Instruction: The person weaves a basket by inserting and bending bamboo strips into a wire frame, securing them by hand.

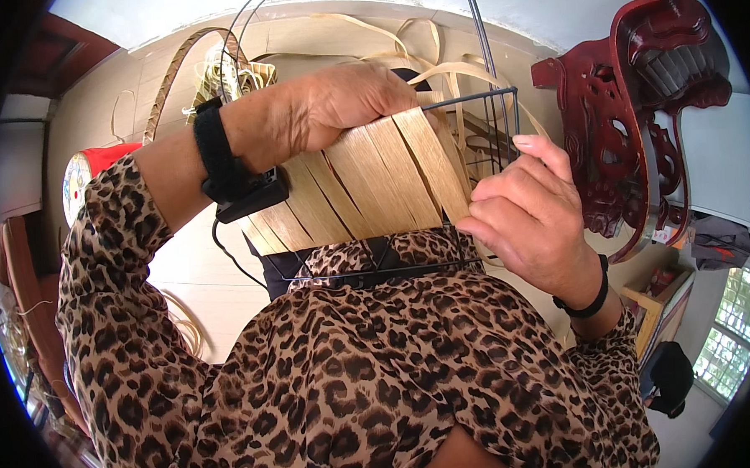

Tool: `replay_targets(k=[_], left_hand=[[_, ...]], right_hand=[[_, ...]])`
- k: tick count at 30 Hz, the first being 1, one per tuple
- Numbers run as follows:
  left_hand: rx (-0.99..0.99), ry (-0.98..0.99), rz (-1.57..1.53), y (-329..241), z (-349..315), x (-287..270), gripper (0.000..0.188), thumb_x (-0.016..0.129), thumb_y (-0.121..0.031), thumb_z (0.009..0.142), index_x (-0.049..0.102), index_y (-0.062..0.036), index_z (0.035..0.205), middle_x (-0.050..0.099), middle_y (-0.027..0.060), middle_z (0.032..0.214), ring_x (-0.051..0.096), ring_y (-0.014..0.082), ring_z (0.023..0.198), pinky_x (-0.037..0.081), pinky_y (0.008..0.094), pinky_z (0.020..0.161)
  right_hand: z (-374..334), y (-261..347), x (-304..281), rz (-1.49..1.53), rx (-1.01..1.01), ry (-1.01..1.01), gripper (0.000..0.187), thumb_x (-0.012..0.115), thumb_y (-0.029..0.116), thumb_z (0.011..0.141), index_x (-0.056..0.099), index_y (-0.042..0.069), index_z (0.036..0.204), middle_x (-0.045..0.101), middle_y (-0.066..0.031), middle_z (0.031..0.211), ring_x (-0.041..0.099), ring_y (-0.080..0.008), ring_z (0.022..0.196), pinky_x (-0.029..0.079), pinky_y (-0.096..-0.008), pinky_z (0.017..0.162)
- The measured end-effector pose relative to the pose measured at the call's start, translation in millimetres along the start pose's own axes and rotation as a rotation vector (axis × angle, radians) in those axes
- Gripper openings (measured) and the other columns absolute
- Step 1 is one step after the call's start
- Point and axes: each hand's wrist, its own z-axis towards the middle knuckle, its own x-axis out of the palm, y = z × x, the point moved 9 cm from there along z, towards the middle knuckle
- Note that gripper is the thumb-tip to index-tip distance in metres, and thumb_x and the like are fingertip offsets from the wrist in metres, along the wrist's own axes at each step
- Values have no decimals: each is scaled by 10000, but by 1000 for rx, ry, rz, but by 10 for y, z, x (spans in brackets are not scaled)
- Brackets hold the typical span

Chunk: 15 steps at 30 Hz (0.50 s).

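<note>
Wire frame (495, 120) half-covered in flat straw strips (373, 180): left hand (344, 101) gripping strips at 12 o'clock, right hand (529, 215) pinching one strip's end at 3 o'clock.

Single view, head-worn fisheye camera, left one of pair. Looks steeply down along person's own torso toward lap. Very near: leopard-print blouse (381, 376) fills lower half, left hand (344, 101) and right hand (529, 215) sit at frame centre, close to lens, on wire frame (487, 120) with woven strips (373, 180). Forearms enter from left and right sides. Straight lines bend near rim; black vignette rings picture. Tiled floor (200, 258) behind, carved red chair (637, 97) at right edge. No second view for overlap.
</note>
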Motion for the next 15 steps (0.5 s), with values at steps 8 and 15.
replay_targets(k=[8,15], left_hand=[[-1,72,-114,18,53,65,218,673,-113,772,654,34,931,674,90,804,639,131,662,545,245,647],[107,75,-124,-82,54,33,182,674,-102,762,650,13,901,671,68,792,630,118,666,527,220,661]], right_hand=[[201,-181,-324,116,-44,-32,144,722,103,657,621,47,742,600,-54,768,571,-169,693,487,-326,706],[815,-679,-179,54,-206,265,196,617,125,739,602,-5,885,595,-134,874,561,-281,803,453,-343,710]])
